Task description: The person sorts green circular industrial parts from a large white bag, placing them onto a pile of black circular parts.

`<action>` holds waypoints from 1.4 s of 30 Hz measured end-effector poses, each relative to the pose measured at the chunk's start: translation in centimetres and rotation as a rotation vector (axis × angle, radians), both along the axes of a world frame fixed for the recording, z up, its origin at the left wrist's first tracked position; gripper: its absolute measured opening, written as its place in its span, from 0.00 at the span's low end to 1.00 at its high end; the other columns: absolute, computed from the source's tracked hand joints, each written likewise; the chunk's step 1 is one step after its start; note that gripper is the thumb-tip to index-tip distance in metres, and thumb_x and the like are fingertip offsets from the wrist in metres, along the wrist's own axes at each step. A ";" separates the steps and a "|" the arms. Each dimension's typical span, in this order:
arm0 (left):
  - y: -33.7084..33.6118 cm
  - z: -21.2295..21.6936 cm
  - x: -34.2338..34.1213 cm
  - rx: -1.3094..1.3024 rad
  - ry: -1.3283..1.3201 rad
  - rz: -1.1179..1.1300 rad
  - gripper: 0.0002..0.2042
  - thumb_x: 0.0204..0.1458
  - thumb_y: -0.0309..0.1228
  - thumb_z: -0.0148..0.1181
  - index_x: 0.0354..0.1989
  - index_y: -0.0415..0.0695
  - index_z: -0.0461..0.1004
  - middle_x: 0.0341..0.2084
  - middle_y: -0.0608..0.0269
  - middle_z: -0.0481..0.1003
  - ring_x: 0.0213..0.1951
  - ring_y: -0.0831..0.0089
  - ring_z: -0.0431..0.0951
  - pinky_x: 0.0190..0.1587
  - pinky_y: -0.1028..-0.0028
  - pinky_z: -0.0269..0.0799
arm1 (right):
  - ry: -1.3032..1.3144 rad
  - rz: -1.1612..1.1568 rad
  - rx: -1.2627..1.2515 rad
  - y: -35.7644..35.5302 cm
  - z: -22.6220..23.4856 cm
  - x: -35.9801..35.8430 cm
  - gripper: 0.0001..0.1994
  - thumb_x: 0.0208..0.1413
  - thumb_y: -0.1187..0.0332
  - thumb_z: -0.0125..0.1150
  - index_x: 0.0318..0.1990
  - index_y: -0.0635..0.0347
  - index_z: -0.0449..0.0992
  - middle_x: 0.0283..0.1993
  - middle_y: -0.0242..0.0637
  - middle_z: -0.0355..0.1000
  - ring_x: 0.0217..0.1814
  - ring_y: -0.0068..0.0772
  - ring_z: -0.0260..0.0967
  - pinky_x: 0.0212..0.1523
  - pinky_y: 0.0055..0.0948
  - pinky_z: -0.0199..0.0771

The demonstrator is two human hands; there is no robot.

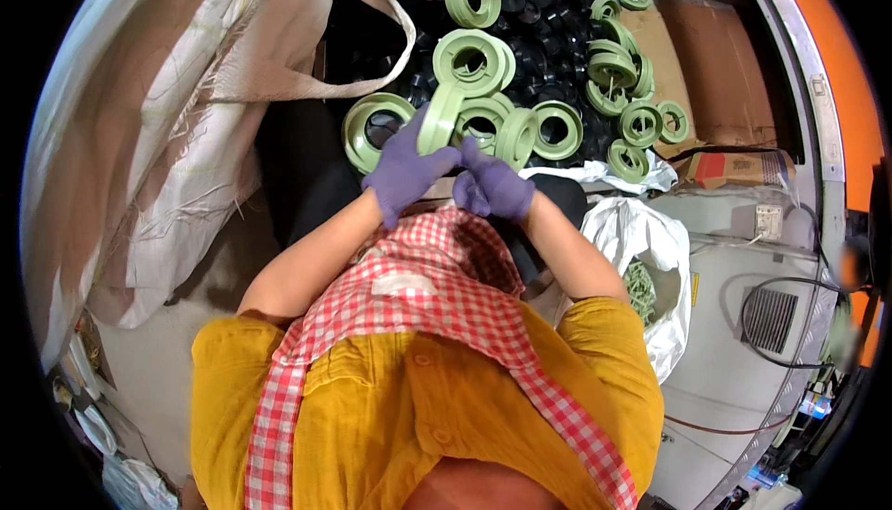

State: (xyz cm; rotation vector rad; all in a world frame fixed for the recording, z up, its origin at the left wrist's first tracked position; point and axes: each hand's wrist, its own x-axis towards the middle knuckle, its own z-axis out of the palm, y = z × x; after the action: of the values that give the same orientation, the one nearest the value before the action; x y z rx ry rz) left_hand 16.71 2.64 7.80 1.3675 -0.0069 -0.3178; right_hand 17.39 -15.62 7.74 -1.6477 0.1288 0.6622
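Both my hands wear purple gloves. My left hand (405,172) grips a pale green plastic ring (439,118) held on edge in front of me. My right hand (495,189) sits close beside it, fingers curled, touching the lower part of the same ring. Several more green rings (476,57) lie just beyond my hands on a heap of black plastic parts (544,55). I wear a yellow shirt and a red-and-white checked cloth.
A large beige woven sack (177,138) hangs at the left. At the right stand a white plastic bag (650,250) holding green scraps, a cardboard box (739,168) and a pale machine housing with a black cable (771,287).
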 end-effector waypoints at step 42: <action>-9.1 -4.9 16.4 1.027 -0.103 -0.321 0.44 0.40 0.42 0.62 0.66 0.44 0.46 0.55 0.45 0.67 0.56 0.52 0.68 0.56 0.60 0.63 | -0.582 -0.550 -0.192 -7.6 -5.0 4.5 0.34 0.44 0.71 0.65 0.59 0.68 0.55 0.49 0.43 0.64 0.44 0.31 0.67 0.44 0.27 0.71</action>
State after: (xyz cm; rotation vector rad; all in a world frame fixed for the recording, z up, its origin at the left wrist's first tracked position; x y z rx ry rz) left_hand 33.06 -6.47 2.89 2.4105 -0.1697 -0.5574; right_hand 21.89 -23.17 2.74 -1.8165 0.2144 -0.2597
